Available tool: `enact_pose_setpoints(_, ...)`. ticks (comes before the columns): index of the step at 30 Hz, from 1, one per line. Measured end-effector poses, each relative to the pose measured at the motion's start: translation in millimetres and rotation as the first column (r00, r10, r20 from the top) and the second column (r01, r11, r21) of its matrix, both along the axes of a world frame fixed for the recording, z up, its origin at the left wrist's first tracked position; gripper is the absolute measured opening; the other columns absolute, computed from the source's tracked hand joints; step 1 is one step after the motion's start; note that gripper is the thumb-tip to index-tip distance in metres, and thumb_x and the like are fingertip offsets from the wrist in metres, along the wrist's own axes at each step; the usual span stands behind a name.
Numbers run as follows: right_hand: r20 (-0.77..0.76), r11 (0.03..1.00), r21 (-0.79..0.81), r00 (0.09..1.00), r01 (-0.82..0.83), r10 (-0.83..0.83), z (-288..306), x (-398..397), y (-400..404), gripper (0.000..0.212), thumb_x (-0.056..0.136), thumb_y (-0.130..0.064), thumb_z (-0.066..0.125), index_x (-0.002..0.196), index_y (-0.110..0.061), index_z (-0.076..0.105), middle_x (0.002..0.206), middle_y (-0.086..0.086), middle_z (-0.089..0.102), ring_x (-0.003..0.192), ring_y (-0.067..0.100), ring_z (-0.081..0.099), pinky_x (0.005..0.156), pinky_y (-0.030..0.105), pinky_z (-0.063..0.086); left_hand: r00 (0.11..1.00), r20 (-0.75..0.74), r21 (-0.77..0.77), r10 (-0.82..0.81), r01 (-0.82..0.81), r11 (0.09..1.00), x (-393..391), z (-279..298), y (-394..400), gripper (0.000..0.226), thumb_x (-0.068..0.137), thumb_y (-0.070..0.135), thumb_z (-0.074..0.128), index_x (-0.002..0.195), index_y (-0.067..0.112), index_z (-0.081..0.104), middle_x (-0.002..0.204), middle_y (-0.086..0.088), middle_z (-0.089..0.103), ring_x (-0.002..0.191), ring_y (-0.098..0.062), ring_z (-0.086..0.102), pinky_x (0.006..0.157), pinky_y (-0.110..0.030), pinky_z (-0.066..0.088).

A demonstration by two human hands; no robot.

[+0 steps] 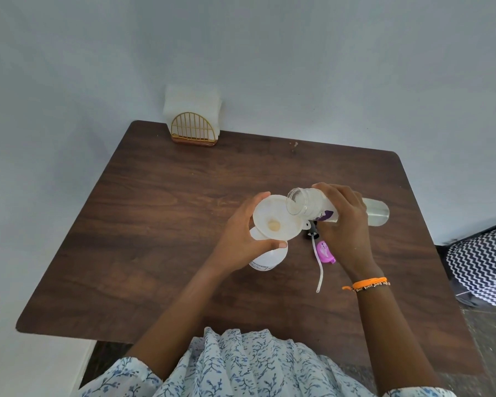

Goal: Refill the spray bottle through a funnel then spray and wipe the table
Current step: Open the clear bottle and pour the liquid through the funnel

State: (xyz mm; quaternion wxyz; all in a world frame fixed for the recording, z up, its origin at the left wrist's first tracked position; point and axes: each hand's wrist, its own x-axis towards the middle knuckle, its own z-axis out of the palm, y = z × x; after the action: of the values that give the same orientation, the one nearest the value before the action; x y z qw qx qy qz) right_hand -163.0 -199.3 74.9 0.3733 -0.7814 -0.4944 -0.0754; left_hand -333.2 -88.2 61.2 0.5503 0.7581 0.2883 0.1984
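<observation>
Left hand grip is holding the funnel on the spray bottle; right hand grip is holding the tilted refill bottle at the funnel rim.

At your table's far left corner you have a gold wire napkin holder packed with white napkins; off to your right, on the floor, lies a black-and-white zigzag-patterned cushion; an orange bracelet circles your wrist.
</observation>
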Motion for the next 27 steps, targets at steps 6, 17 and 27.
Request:
enact_pose_setpoints(6, 0.059, 0.999, -0.019, 0.998, 0.032, -0.031, -3.0, 0.4, 1.6, 0.056, 0.063, 0.009, 0.074, 0.112, -0.016, 0.062, 0.109, 0.005, 0.062, 0.102, 0.026, 0.053, 0.092, 0.034, 0.034, 1.000, 0.011, 0.002, 0.002, -0.002, 1.000, 0.7, 0.0, 0.2, 0.085, 0.063, 0.022, 0.086, 0.133, 0.036, 0.039, 0.128, 0.020, 0.044, 0.113, 0.001, 0.046, 0.088, -0.008, 0.035)
enact_pose_setpoints(17, 0.074, 0.999, -0.021, 0.997, 0.036, -0.035, 0.3, -4.5, 5.4, 0.054, 0.064, 0.011, 0.073, 0.111, -0.012, 0.064, 0.109, 0.009, 0.063, 0.103, 0.030, 0.054, 0.094, 0.036, 0.032, 1.000, 0.003, 0.013, -0.005, 0.005, 1.000, 1.1, -1.0, 1.1, 0.086, 0.063, 0.024, 0.086, 0.134, 0.034, 0.039, 0.127, 0.020, 0.045, 0.112, 0.002, 0.046, 0.088, -0.007, 0.034)
enact_pose_setpoints(27, 0.096, 0.999, -0.018, 0.995, 0.029, -0.027, 2.9, -5.7, 4.1, 0.051, 0.064, 0.010, 0.069, 0.109, -0.012, 0.065, 0.108, 0.008, 0.063, 0.102, 0.029, 0.052, 0.092, 0.046, 0.039, 1.000, -0.011, 0.007, -0.004, 0.004, 1.000, 0.6, -2.8, 3.3, 0.085, 0.062, 0.024, 0.086, 0.129, 0.044, 0.037, 0.123, 0.027, 0.043, 0.110, 0.020, 0.041, 0.078, 0.002, 0.035)
